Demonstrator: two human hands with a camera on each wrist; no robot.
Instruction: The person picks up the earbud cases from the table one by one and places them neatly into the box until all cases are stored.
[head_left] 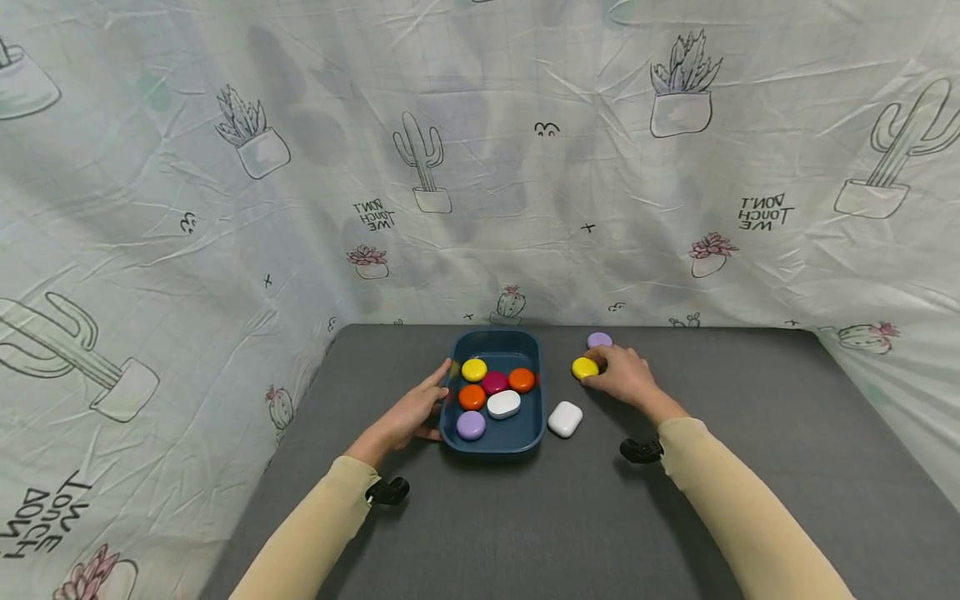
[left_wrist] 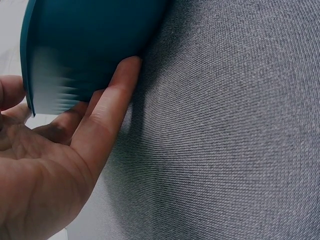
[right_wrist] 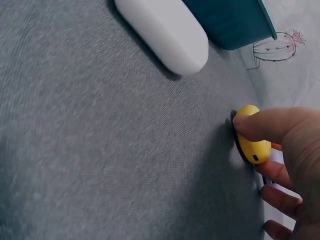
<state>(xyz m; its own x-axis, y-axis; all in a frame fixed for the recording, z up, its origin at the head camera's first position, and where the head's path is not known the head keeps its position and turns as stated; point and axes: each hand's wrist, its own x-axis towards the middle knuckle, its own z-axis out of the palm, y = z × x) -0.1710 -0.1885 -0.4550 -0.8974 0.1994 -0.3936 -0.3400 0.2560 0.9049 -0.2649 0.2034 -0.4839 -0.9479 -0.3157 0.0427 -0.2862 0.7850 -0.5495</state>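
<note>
My right hand [head_left: 624,377] pinches a rounded yellow case [head_left: 585,368] between thumb and fingers. In the right wrist view the yellow case [right_wrist: 254,142] lies at the table surface, with a small dark slot on its edge. Just behind it is a round lilac case [head_left: 599,340]. My left hand [head_left: 408,414] touches the left side of a dark blue bin [head_left: 498,450]. In the left wrist view its extended fingers [left_wrist: 107,102] lie against the wall of the bin [left_wrist: 95,40]. A white rounded case [head_left: 565,419] sits outside the bin, near its right side.
Several rounded pieces lie inside the bin: yellow [head_left: 474,370], orange [head_left: 472,397], magenta [head_left: 494,382], white [head_left: 503,405] and lilac [head_left: 471,426], with a second orange one [head_left: 521,380]. The grey table [head_left: 480,533] ends at a printed curtain [head_left: 495,167] behind.
</note>
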